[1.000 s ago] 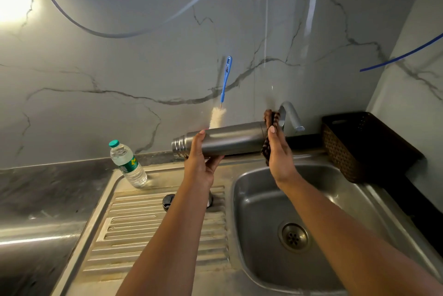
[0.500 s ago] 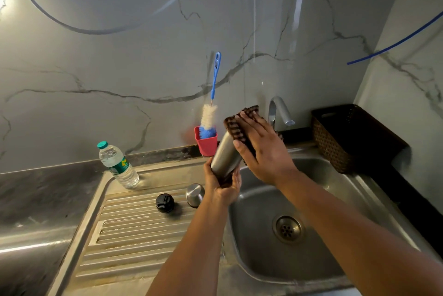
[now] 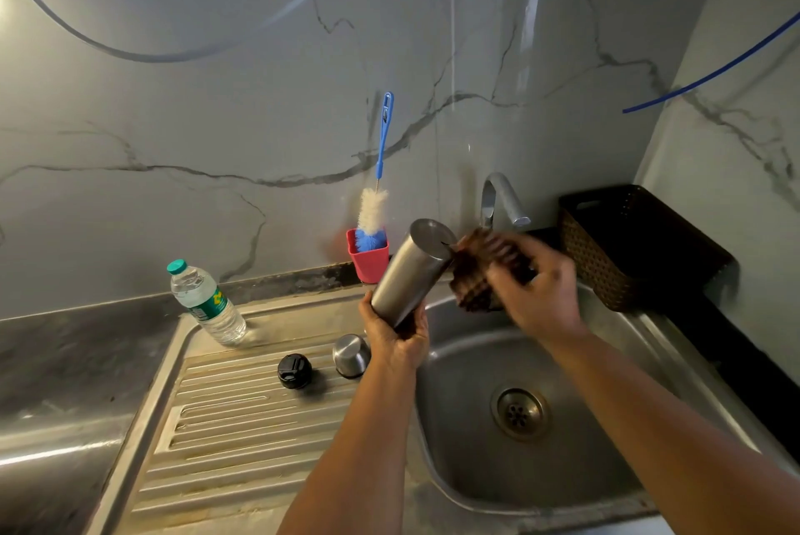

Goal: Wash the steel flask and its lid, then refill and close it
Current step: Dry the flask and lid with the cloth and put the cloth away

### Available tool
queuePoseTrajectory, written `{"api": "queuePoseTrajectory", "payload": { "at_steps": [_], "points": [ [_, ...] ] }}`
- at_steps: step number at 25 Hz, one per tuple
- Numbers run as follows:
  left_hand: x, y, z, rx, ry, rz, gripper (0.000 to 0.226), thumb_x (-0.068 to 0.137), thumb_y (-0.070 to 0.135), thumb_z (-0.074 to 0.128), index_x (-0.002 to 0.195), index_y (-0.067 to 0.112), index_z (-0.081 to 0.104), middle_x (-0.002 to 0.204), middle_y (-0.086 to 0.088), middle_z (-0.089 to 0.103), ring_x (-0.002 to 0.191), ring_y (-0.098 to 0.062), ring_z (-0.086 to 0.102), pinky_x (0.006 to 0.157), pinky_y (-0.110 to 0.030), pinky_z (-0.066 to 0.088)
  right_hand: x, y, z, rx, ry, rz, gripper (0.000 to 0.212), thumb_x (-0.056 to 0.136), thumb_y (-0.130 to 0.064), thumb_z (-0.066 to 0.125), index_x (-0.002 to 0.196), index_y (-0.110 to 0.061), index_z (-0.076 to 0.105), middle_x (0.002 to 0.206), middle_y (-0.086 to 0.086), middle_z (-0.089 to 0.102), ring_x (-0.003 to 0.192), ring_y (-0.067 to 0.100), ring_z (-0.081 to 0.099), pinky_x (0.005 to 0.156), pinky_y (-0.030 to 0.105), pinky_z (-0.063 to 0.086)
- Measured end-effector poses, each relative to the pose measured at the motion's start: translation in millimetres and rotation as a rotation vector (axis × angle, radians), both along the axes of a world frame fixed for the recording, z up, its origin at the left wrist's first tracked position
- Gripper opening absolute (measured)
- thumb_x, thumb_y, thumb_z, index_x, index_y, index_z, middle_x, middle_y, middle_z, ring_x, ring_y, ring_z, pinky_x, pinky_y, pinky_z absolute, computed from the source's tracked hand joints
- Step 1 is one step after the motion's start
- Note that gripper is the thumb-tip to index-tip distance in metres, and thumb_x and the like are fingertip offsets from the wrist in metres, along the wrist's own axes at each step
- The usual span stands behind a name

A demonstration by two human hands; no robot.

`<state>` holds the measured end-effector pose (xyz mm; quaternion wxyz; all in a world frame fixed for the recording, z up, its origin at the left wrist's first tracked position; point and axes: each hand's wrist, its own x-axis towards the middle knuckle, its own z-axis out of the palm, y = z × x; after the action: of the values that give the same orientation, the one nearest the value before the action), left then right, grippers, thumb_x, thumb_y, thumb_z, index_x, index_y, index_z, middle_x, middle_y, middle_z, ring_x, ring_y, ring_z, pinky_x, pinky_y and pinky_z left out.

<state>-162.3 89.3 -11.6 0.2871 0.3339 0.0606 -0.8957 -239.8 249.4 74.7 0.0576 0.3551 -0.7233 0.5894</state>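
Observation:
My left hand (image 3: 396, 337) grips the steel flask (image 3: 411, 270) near its lower end, holding it tilted with its flat base up and to the right, over the left rim of the sink. My right hand (image 3: 537, 283) holds a brown checked cloth (image 3: 472, 279) just right of the flask, beside its base. The flask's black inner stopper (image 3: 295, 370) and steel cap (image 3: 351, 355) rest on the ribbed drainboard (image 3: 225, 426), left of my left hand.
A steel sink basin (image 3: 476, 469) with a drain lies below my hands, the tap (image 3: 502, 199) behind them. A small water bottle (image 3: 207, 303) stands at the drainboard's back left. A red cup with a blue bottle brush (image 3: 370, 248) and a dark woven basket (image 3: 627, 244) stand along the wall.
The flask went from lying sideways to tilted with its base up. My right hand and the cloth came off the flask's base and now sit just to its right.

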Motion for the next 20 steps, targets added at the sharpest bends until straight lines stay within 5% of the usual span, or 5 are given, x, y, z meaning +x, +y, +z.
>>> {"api": "queuePoseTrajectory", "payload": {
  "at_steps": [3,6,9,15,20],
  "points": [
    [-2.4,2.7,3.1,-0.043,-0.003,-0.015,0.062,0.072,0.039,0.081,0.12,0.008,0.059,0.103,-0.02,0.073,0.097,-0.033,0.07,0.081,-0.038,0.06,-20.9,-4.3,27.2,-0.016,-0.302,-0.144,0.019,0.09,-0.023,0.057,0.109,-0.028,0.06,0.091,-0.01,0.063,0.083,0.001,0.059,0.079,0.026,0.056],
    [-7.8,7.4,7.2,-0.102,-0.03,-0.003,0.058,0.078,0.041,0.075,0.123,0.007,0.059,0.099,-0.019,0.072,0.095,-0.03,0.069,0.079,-0.036,0.058,-8.7,-24.9,41.7,0.358,0.084,0.015,0.031,0.096,-0.027,0.051,0.124,-0.015,0.057,0.096,0.001,0.064,0.083,0.009,0.061,0.075,0.016,0.051],
    [-7.2,0.5,8.9,-0.114,-0.053,0.035,0.059,0.082,0.041,0.072,0.126,0.006,0.057,0.103,-0.02,0.069,0.097,-0.03,0.067,0.076,-0.037,0.057,6.6,-33.2,-1.2,0.466,0.515,0.029,0.054,0.088,-0.018,0.063,0.138,-0.005,0.047,0.128,0.016,0.06,0.119,0.029,0.058,0.103,0.04,0.047],
    [2.3,6.1,7.4,-0.167,-0.13,-0.038,0.062,0.076,0.036,0.079,0.124,0.006,0.055,0.116,-0.021,0.066,0.106,-0.033,0.065,0.082,-0.042,0.059,-14.4,-34.2,5.7,0.359,0.102,-0.094,0.043,0.096,-0.016,0.049,0.139,-0.014,0.048,0.125,0.008,0.063,0.107,0.019,0.061,0.098,0.033,0.05],
    [5.1,-0.9,19.0,-0.216,-0.17,0.041,0.067,0.078,0.036,0.079,0.13,0.008,0.048,0.122,-0.02,0.062,0.106,-0.032,0.063,0.081,-0.043,0.06,-1.1,-25.8,2.2,0.302,0.18,-0.042,0.041,0.094,-0.013,0.052,0.135,-0.011,0.052,0.113,0.007,0.066,0.095,0.019,0.064,0.088,0.031,0.055]
  ]
}}
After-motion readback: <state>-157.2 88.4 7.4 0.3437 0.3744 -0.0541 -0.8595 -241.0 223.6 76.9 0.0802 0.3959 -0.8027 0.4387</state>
